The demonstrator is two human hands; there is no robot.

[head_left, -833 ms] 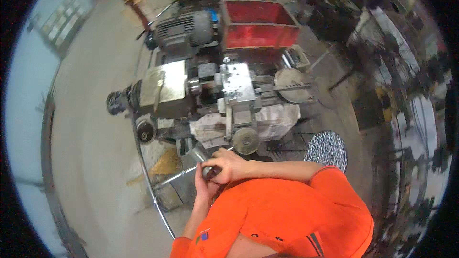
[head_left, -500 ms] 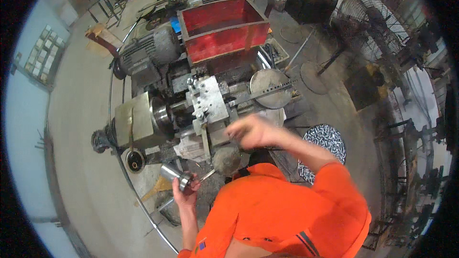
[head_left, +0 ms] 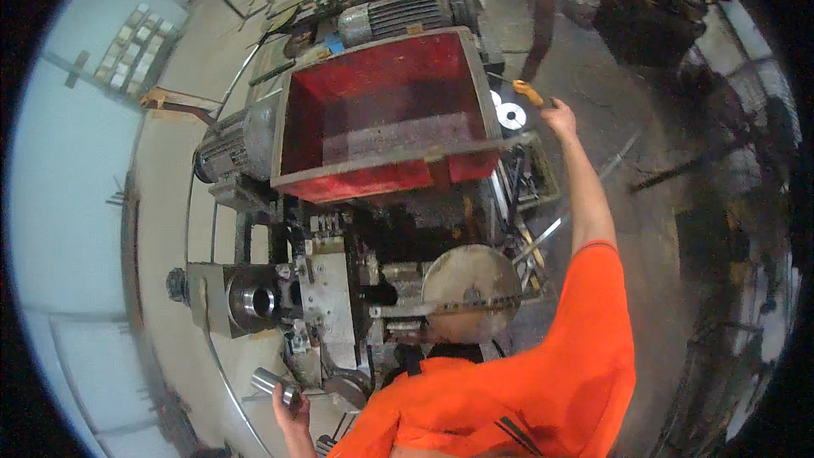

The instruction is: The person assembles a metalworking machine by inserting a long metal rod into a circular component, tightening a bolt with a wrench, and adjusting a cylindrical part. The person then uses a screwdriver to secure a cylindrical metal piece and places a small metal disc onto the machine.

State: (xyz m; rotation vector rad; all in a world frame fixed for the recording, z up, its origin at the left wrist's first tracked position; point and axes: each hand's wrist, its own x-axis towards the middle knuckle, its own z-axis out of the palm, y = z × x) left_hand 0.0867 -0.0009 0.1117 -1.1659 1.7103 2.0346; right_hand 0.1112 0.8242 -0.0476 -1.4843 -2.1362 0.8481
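My left hand (head_left: 292, 414) is closed around a shiny flanged metal cylinder (head_left: 270, 382), held tilted at the lower left below the machine's headstock (head_left: 216, 305). At the far right, my right hand (head_left: 560, 119) reaches out past the red bin (head_left: 381, 171). Its fingers are closed at the end of a yellow-handled tool (head_left: 527, 92) with a thin dark shaft; its exact kind is too small to tell. White discs with a centre hole (head_left: 511, 116) are just left of that hand. The headstock's round bore (head_left: 264, 302) faces the drilled metal block (head_left: 326, 284).
A round plate (head_left: 475, 284) sits at the machine's right side, crossed by a perforated bar (head_left: 449, 309). Tools lie in a tray (head_left: 536, 174) beside the bin. A ribbed motor (head_left: 242, 144) stands at left, and a metal rod (head_left: 543, 242) slants right of the plate.
My right hand has gone from beside the metal block to the far right and now grips the yellow-handled tool. The view has shifted toward the bin; my left hand keeps the cylinder.
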